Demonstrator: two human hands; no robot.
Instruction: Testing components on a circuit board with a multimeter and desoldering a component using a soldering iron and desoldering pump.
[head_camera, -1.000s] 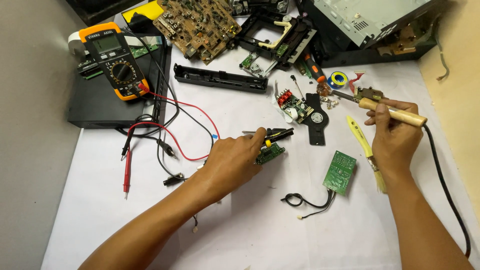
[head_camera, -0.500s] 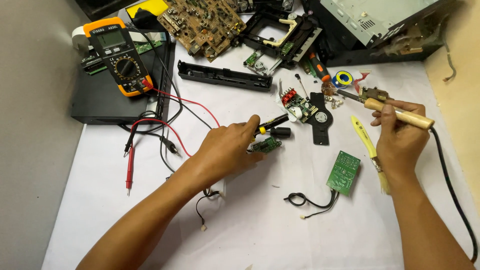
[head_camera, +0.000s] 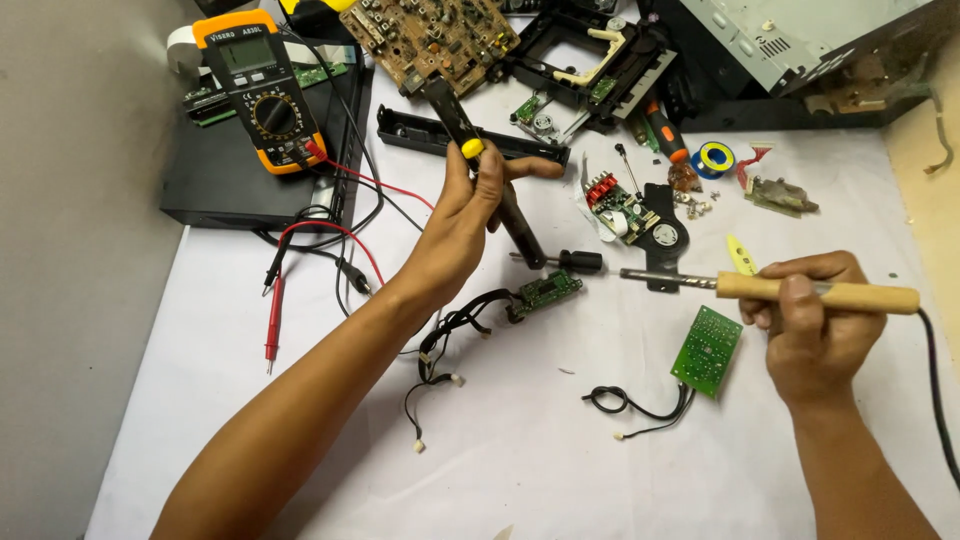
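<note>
Left hand (head_camera: 462, 225) grips the desoldering pump (head_camera: 487, 185) (yellow plunger up); right hand (head_camera: 815, 320) clasps the soldering iron (head_camera: 770, 290). Keep its tip steady beside the small circuit board (head_camera: 545, 292).

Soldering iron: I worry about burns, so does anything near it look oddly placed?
The soldering iron in the right hand has its metal tip beside the black part on the white sheet. Loose screws lie scattered. The red probe lies loose. Nothing looks scorched.
</note>
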